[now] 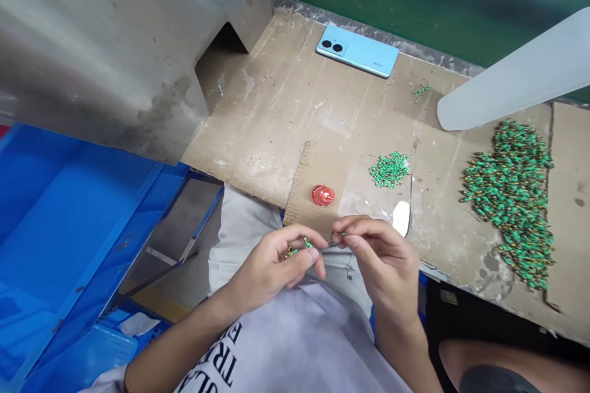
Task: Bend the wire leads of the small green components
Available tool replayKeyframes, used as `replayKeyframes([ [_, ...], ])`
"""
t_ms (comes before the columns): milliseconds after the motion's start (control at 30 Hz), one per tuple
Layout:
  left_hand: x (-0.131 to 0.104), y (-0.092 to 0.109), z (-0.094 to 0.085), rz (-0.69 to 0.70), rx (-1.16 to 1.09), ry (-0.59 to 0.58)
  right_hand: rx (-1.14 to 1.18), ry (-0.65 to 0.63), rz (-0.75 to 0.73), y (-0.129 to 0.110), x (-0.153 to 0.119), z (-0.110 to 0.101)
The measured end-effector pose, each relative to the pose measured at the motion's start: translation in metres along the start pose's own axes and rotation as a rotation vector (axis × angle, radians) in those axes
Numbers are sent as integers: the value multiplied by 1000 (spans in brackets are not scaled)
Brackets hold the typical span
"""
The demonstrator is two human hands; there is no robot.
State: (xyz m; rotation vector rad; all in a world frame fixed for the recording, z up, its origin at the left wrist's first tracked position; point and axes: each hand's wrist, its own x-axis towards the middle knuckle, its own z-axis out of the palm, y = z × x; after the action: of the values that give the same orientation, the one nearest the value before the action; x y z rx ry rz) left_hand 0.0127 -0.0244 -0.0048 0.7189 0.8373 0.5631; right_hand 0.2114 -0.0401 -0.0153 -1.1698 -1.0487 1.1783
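My left hand (279,261) is curled around several tiny green-and-gold pieces (295,250), which show between the thumb and fingers. Facing it, my right hand (380,252) pinches a tiny green piece (344,234) between thumb and fingertips. A thin dark strand or tip (329,244) shows between the two hands; which hand holds it I cannot tell. Both hands are over my lap at the table's front edge. Just beyond them lies a glossy red round object (323,195) on a board with ruler marks (306,175). A small pile of green pieces (389,169) is to its right.
A large heap of green-and-gold pieces (511,196) covers the right of the cardboard-topped table (267,116). A light blue phone (364,52) lies at the back, near a tilted whitish cylinder (516,73). Sheet metal (115,43) stands left, above blue crates (69,227).
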Motion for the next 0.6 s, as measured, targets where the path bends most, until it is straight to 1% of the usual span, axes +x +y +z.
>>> replayKeyframes([
  [167, -3, 1, 1, 35, 38, 40, -139, -104, -140, 3, -3, 9],
  [300, -3, 1, 1, 42, 64, 81, -255, -181, -277, 7, -8, 4],
  [400, -4, 1, 2, 94, 164, 135, -321, -244, -359, 10, -8, -1],
  [500, -5, 2, 4, 179, 300, 183, -329, -247, -361, 11, -7, -1],
  [600, -6, 3, 4, 198, 361, 197, -345, -217, -327, 10, -7, 2],
])
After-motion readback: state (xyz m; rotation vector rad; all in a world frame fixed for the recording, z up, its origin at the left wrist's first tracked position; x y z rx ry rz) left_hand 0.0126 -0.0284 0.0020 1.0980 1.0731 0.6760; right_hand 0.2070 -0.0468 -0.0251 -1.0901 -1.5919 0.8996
